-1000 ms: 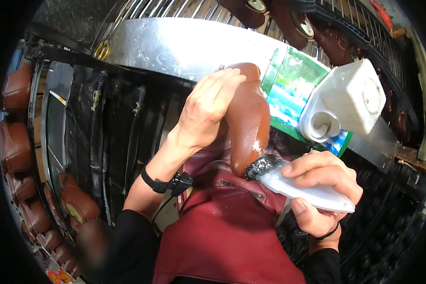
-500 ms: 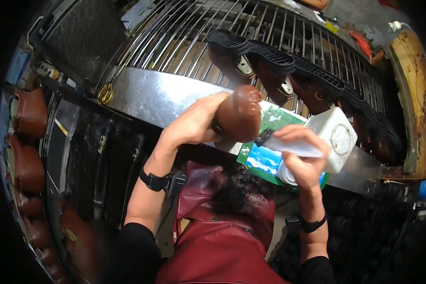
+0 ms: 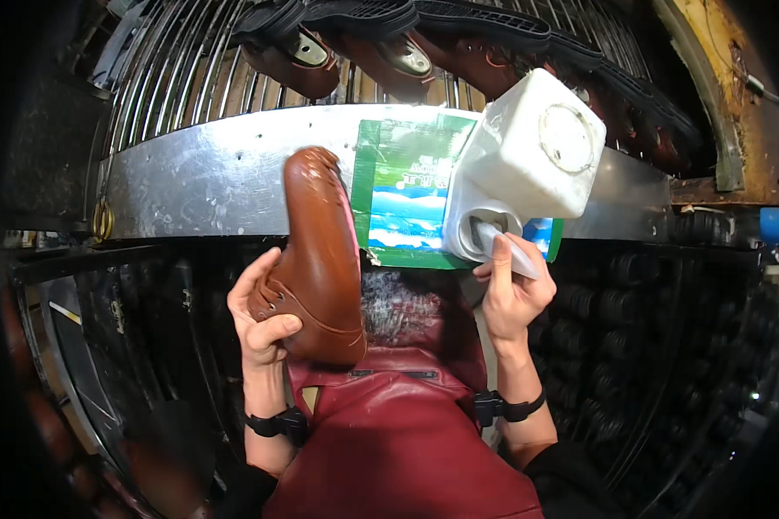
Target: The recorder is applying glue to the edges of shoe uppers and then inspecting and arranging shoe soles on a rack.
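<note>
My left hand (image 3: pixel 264 316) grips a brown leather shoe upper (image 3: pixel 316 251) around its laced opening. The toe points away from me and a pinkish strip edges its right side. My right hand (image 3: pixel 515 294) is closed on the pale handle of a brush (image 3: pixel 515 255). Its front end dips into the round mouth of a white container (image 3: pixel 467 242), which hides the bristles. Against that mouth rests a boxy white plastic jug (image 3: pixel 528 156), tilted over. Beneath them lies a green and blue printed sheet (image 3: pixel 407 216) on the metal ledge.
A metal ledge (image 3: pixel 199 182) runs across in front of me, with a rack of metal bars (image 3: pixel 169 78) behind it. Several brown shoes with black soles (image 3: pixel 485 35) lie sole-up on the rack. A wooden post (image 3: pixel 710 86) stands at the right. A burgundy apron (image 3: pixel 398 441) covers my lap.
The shoe upper has come down and left, turning from toe-end view to lengthwise. My right hand has moved the brush from beside the shoe into the container's mouth. The view has shifted right.
</note>
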A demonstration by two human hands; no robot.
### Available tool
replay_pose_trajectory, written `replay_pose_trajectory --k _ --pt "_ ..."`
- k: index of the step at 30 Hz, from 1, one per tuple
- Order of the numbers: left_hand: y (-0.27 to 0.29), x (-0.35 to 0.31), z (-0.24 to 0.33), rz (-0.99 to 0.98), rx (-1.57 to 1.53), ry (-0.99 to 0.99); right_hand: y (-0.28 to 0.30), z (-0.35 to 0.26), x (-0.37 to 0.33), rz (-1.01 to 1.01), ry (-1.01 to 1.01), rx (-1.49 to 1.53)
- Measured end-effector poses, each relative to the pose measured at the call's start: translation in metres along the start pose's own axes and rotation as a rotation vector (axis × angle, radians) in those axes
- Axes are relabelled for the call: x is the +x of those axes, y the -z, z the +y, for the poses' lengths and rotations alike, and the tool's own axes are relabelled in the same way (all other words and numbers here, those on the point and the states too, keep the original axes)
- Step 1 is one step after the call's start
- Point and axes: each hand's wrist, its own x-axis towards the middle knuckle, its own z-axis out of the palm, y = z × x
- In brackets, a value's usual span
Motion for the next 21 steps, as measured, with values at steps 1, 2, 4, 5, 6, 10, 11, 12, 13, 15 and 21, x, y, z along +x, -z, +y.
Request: replay_pose_trajectory --k 1,2,4,5,6,10,11,12,13,15,21 --pt "0.003 -0.004 -0.009 -0.030 -0.027 -0.051 -0.004 -0.001 -0.005 0.043 -0.075 0.081" --pt "0.000 -0.012 -0.013 -0.023 -0.041 -0.026 -0.006 -0.002 -0.011 0.084 -0.146 0.162" --pt "-0.006 -0.017 -0.014 -0.005 0.017 -0.004 -0.005 -0.013 -0.009 0.142 -0.341 0.341" --pt "-0.005 -0.021 -0.013 0.004 0.029 -0.007 0.001 -0.012 -0.007 0.152 -0.409 0.405" --pt "-0.002 -0.022 -0.012 -0.026 0.075 0.037 0.006 -0.008 -0.005 0.159 -0.492 0.473" --pt "-0.015 -0.015 0.001 -0.134 0.141 0.147 0.020 -0.043 0.020 0.012 -0.735 0.951" --pt "-0.019 -0.014 0.004 -0.132 0.149 0.146 0.016 -0.048 0.025 -0.050 -0.677 0.949" --pt "-0.024 -0.014 0.006 -0.143 0.112 0.167 0.012 -0.053 0.031 -0.114 -0.618 0.947" --pt "-0.028 -0.014 0.007 -0.155 0.073 0.189 0.008 -0.058 0.037 -0.149 -0.598 0.954" --pt "-0.037 -0.013 0.014 -0.179 0.070 0.198 0.004 -0.067 0.044 -0.245 -0.505 0.927" --pt "-0.032 -0.011 0.015 -0.251 0.064 0.182 0.012 -0.087 0.015 -0.382 -0.291 0.772"
